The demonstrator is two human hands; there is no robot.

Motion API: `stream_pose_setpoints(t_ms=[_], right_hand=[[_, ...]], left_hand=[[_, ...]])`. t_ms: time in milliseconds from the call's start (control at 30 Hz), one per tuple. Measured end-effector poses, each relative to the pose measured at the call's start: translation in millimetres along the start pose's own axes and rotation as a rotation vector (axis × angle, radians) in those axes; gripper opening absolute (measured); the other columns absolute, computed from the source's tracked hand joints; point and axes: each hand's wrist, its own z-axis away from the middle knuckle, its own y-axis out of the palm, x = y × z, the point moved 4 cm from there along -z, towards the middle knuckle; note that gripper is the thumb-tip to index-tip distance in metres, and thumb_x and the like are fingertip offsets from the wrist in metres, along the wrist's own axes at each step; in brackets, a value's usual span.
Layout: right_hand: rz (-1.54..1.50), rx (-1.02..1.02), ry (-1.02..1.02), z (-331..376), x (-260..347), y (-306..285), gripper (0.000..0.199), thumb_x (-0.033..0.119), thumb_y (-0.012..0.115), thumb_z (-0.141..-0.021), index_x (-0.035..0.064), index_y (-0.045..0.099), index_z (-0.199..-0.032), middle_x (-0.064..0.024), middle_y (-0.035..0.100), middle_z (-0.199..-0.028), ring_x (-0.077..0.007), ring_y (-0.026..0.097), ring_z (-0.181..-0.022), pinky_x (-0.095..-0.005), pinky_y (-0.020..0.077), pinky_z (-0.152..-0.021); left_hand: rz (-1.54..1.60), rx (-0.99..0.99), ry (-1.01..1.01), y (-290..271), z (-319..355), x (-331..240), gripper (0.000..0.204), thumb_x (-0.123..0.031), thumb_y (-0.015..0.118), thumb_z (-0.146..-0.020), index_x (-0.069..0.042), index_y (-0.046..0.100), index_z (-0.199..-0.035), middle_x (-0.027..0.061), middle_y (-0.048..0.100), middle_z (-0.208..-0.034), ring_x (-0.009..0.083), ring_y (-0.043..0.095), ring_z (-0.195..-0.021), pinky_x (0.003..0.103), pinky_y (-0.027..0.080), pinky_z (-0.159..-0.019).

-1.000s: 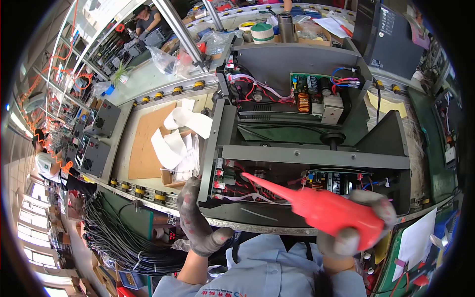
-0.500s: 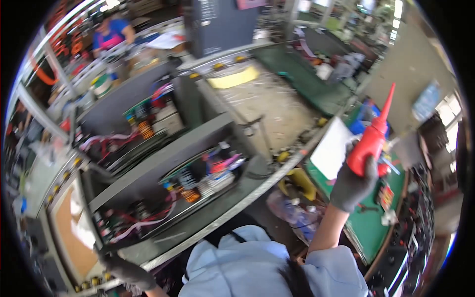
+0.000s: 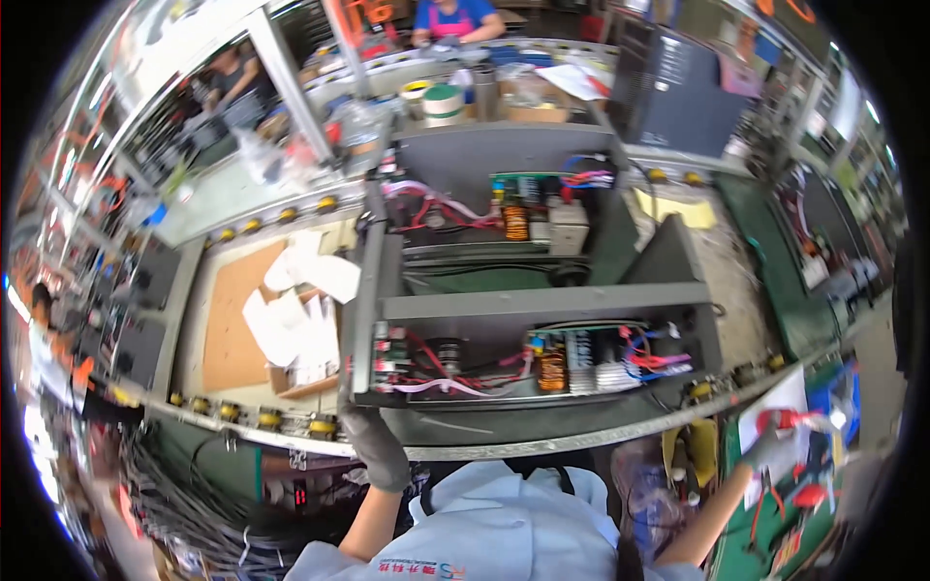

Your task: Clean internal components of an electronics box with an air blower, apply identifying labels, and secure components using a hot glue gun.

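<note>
1. The open metal chassis [image 3: 528, 329] is gripped at its front-left corner by the gloved left hand [image 3: 376, 447], fingers closed on the edge; exposed wiring nearby could get snagged, probably.
2. The red squeeze bottle [image 3: 790, 420] is clasped by the right hand [image 3: 770, 447] over the green side bench [image 3: 775, 542]; it could be tipped among the tools.
3. Half a second ago the bottle was held higher.

Beside the open grey chassis [image 3: 542, 310], the right hand [image 3: 770, 447] is motion-blurred, so its grip on the red tool [image 3: 799, 418] is unclear.

Open brown cardboard box [image 3: 254, 334] holding white paper packets [image 3: 291, 320]
</note>
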Motion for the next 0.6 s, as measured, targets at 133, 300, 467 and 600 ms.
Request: stream_pose_setpoints(t_ms=[133,300,467,600], right_hand=[[-0.846,0.167,0.151,42,155,-147,0.029,0.011,0.055,-0.09,-0.0095,0.054,-0.11,-0.0179,0.059,-0.111,-0.0233,0.058,-0.093,-0.0315,0.0463,-0.086],[-1.495,1.444,-0.589,157,375,-186,0.043,0.005,0.054,-0.076,-0.0001,0.051,-0.119,-0.0228,0.052,-0.121,-0.0364,0.054,-0.11,-0.0407,0.0425,-0.095],[-1.547,1.439,-0.852,213,447,-188,0.021,0.019,0.052,-0.09,0.0038,0.054,-0.104,-0.0184,0.058,-0.105,-0.037,0.057,-0.093,-0.0418,0.0489,-0.073],[-1.647,1.447,-0.724,225,453,-185,0.022,0.022,0.05,-0.092,0.0038,0.056,-0.103,-0.0185,0.06,-0.092,-0.0383,0.056,-0.086,-0.0426,0.0472,-0.071]], left_hand=[[-0.01,0.097,0.027,24,-22,-30,0.074,-0.061,0.032,-0.093,0.0,0.042,-0.133,0.0136,0.048,-0.13,0.0232,0.045,-0.121,0.038,0.033,-0.105],[0.026,0.198,0.009,42,-19,-42,0.077,-0.065,0.029,-0.091,-0.002,0.041,-0.135,0.0119,0.049,-0.128,0.0227,0.045,-0.12,0.039,0.033,-0.104],[-0.139,-0.038,-0.13,30,-3,-14,0.063,-0.052,0.026,-0.096,-0.001,0.048,-0.125,0.0116,0.054,-0.115,0.0233,0.053,-0.102,0.034,0.041,-0.091],[-0.252,-0.078,0.12,24,-3,10,0.034,-0.022,0.038,-0.096,0.002,0.05,-0.117,0.0136,0.055,-0.102,0.025,0.054,-0.095,0.037,0.042,-0.085]])
